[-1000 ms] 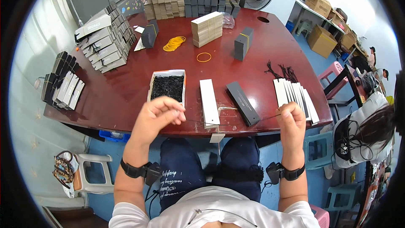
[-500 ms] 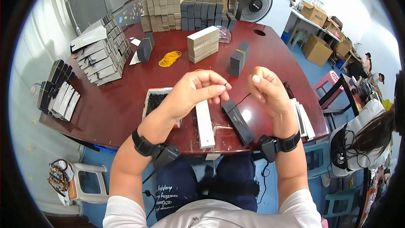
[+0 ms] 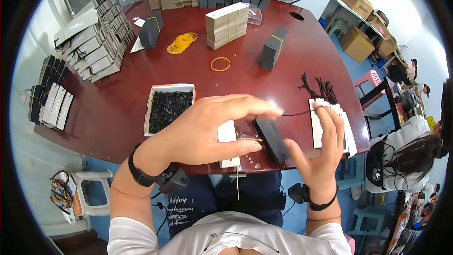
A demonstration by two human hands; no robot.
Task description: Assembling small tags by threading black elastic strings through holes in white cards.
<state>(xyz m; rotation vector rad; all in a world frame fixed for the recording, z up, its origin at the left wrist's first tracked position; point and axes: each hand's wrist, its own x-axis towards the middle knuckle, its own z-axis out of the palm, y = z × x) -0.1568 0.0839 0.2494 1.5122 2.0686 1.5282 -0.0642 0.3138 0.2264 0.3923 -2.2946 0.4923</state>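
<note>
My left hand [image 3: 207, 130] is spread, thumb well apart from the fingers, above a white card strip [image 3: 227, 138] that it partly hides. Just right of its thumb lies a narrow dark stack of card tags [image 3: 272, 142] near the table's front edge. From the far end of this stack a thin black cord [image 3: 296, 114] stretches right to the fingertips of my right hand [image 3: 321, 153]. That hand is open, fingers extended and thumb apart, between the dark stack and some white tags [image 3: 317, 130] with black strings [image 3: 323, 89]. Whether the cord touches the fingertips, I cannot tell.
A box of black strings [image 3: 170, 108] stands left of my left hand. Farther back are a loose yellow rubber band [image 3: 220, 63], a heap of bands [image 3: 182, 43], a banded pale card stack [image 3: 227, 26] and a dark one [image 3: 274, 49]. Card piles [image 3: 94, 38] line the left side.
My hands have come down toward the table's front edge, and their fingers have opened out. The right hand has moved right. The view has shifted, uncovering the string box and rubber band.
</note>
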